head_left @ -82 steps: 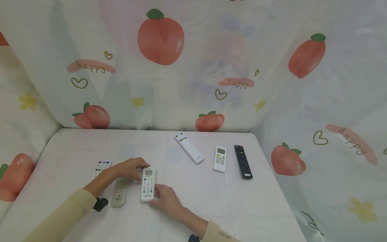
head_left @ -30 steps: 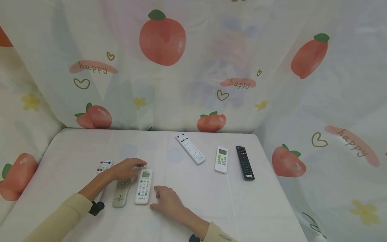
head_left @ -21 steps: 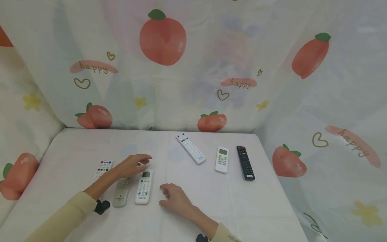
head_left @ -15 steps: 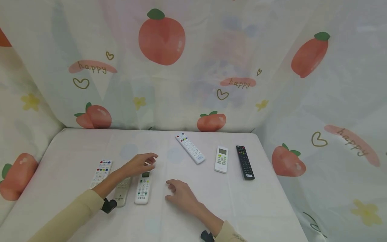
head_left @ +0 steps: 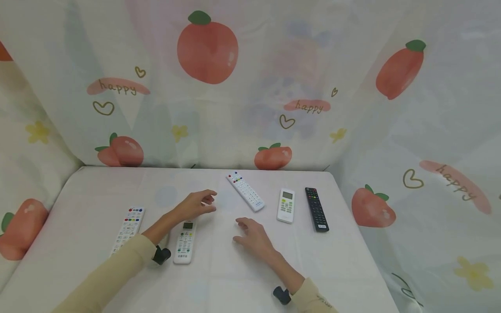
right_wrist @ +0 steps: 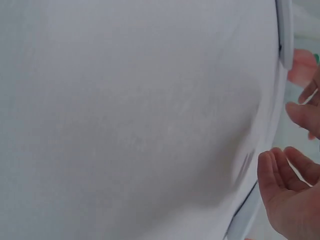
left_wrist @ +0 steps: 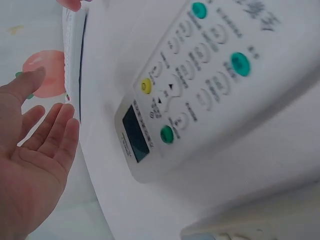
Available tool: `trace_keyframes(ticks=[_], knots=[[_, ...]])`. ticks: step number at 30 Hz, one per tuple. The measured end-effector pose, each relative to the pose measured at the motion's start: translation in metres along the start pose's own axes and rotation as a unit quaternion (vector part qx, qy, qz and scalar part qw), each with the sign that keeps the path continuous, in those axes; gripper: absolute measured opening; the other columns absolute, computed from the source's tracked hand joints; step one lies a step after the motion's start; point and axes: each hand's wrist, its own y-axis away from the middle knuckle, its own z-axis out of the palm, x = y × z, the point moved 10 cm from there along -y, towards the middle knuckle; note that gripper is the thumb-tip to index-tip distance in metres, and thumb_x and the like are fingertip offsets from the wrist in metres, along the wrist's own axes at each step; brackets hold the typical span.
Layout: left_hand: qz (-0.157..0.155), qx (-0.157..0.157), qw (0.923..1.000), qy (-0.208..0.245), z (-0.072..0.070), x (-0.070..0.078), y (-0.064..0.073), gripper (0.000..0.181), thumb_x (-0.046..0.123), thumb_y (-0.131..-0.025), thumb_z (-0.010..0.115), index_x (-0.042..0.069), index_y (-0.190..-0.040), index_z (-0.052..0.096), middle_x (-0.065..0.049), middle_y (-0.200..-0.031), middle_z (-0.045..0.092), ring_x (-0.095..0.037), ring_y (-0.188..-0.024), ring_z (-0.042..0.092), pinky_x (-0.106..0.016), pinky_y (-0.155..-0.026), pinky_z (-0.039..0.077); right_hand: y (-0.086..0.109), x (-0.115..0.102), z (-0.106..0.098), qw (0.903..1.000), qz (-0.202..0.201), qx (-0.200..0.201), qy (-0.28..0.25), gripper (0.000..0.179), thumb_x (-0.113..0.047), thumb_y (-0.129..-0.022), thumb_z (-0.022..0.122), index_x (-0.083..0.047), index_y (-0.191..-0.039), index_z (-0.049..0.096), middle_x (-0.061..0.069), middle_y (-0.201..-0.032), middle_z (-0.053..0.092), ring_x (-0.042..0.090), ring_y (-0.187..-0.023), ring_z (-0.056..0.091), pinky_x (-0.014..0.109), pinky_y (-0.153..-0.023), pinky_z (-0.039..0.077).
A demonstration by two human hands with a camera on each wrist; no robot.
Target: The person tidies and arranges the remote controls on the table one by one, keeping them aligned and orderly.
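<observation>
My left hand (head_left: 195, 204) hovers over the table beyond the top end of a white air-conditioner remote (head_left: 185, 243) with a small display and green and yellow buttons. Its fingers are loosely bent and hold nothing. In the left wrist view that same remote lies close to the camera, apart from the hand (left_wrist: 40, 160). My right hand (head_left: 254, 239) is above the table, right of the left hand, fingers relaxed with nothing between them. Nearest beyond both hands lies a slanted white remote (head_left: 245, 191). A beige remote (left_wrist: 260, 215) is mostly hidden under my left forearm in the head view.
At the left lies a white remote with coloured buttons (head_left: 131, 226), partly covered by my sleeve. On the right are a small white remote with a display (head_left: 286, 206) and a black remote (head_left: 317, 210). A fruit-print curtain (head_left: 235, 121) surrounds the white table (head_left: 332, 269).
The white air-conditioner remote, earlier held between both hands, was set down slightly left beside the beige one and let go. Both hands have since moved away from it, rightward and farther from me.
</observation>
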Motion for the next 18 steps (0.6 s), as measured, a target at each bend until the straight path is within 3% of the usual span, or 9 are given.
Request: trace_keyframes(ticks=[18], knots=[[-0.022, 0.028, 0.9993, 0.006, -0.001, 0.002, -0.046, 0.055, 0.015, -0.091, 0.074, -0.002, -0.138, 0.053, -0.019, -0.126, 0.061, -0.033, -0.117, 0.059, -0.044, -0.096, 0.050, -0.019, 0.033, -0.052, 0.9965, 0.021, 0.081, 0.001, 0.053, -0.014, -0.085, 0.080, -0.008, -0.133, 0.060, 0.010, -0.126, 0.061, 0.028, -0.117, 0.059, 0.042, -0.094, 0.051]])
